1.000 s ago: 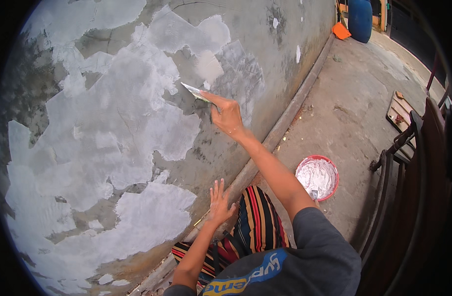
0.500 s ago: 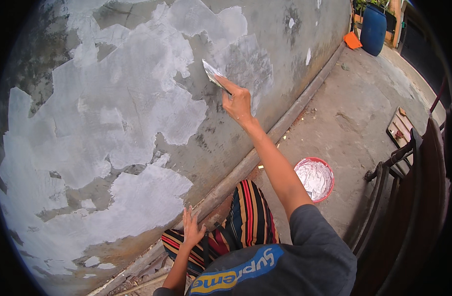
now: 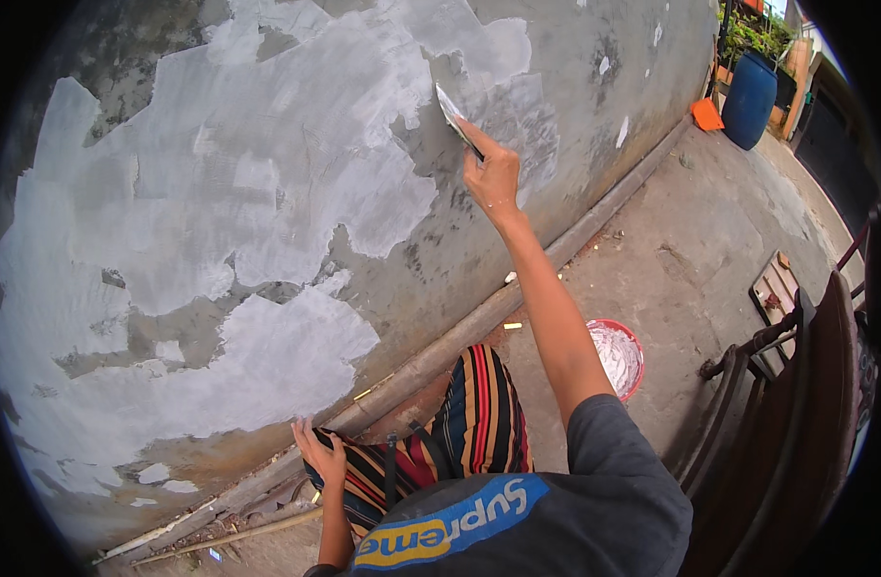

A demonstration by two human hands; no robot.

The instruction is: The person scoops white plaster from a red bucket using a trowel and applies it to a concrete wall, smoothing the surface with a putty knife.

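Note:
My right hand (image 3: 494,181) is closed around a putty knife (image 3: 453,112), its wide, pale-smeared blade held against or very near the grey wall (image 3: 479,245). The blade is beside the ragged edge of a large whitish putty patch (image 3: 306,159); whether it touches the wall is hard to tell. Smears of white show on my wrist. On my bent left knee, in striped trousers (image 3: 483,404), rests my left hand (image 3: 325,458), fingers spread and holding nothing. Right of my right forearm, a red-rimmed bucket (image 3: 640,370) of white putty stands on the ground.
A pipe-like ledge (image 3: 546,264) runs along the wall's foot. To the right are a dark wooden bench (image 3: 806,413) and a framed board (image 3: 775,288) on the concrete floor (image 3: 690,221). Further off stand a blue barrel (image 3: 750,101) and an orange dustpan-like piece (image 3: 707,115).
The view has shifted, so the wall sits further right and higher. My right hand with the putty knife has moved slightly up along the wall. My left hand has slid left on the knee.

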